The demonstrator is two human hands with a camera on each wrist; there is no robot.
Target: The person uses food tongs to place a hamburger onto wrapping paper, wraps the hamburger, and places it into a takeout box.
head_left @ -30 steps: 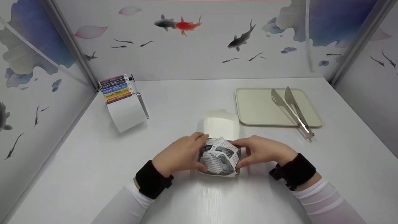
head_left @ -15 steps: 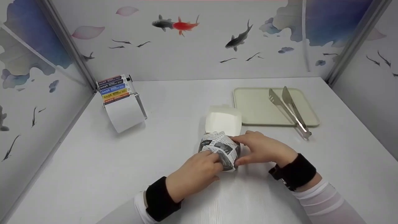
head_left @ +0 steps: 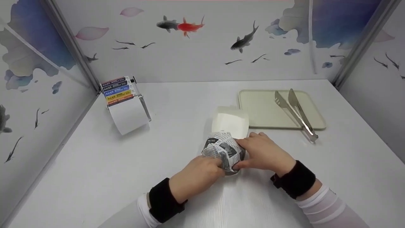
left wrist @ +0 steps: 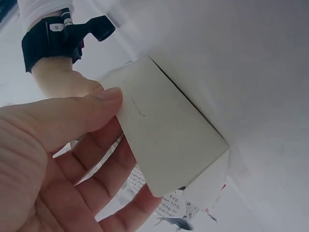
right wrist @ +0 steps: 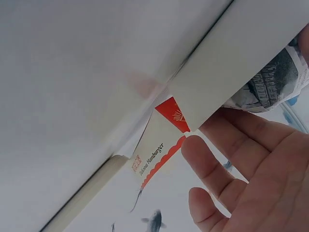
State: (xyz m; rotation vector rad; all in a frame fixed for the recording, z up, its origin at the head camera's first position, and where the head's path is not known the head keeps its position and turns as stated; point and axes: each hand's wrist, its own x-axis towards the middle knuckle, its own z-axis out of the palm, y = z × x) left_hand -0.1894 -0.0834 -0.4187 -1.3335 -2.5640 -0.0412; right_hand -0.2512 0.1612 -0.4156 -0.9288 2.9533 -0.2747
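Observation:
A rounded bundle [head_left: 221, 147] wrapped in newspaper-print paper sits in a white hamburger box, its lid [head_left: 230, 123] folded open behind; what the paper wraps is hidden. My left hand [head_left: 199, 174] is at the near left corner, fingers curled. In the left wrist view its thumb lies on the outer box wall [left wrist: 169, 125], with the other fingers behind that wall. From the right, my right hand [head_left: 265, 155] holds the box side between thumb and fingers, fingertips right at the paper. "Delicious Hamburger" is printed on the red-edged lid [right wrist: 157, 154] in the right wrist view.
At the back right lies a pale green tray [head_left: 259, 110] with metal tongs [head_left: 299, 115] across it, their handle end past its front edge. A holder with coloured label strips [head_left: 118, 91] and a white sheet [head_left: 129, 117] stands at the back left. Painted panels enclose the table.
My left hand has moved from the bundle's left side to its near side, its fingers curling. The box and bundle have turned slightly, the lid shifting right and away. My right hand stays at the right.

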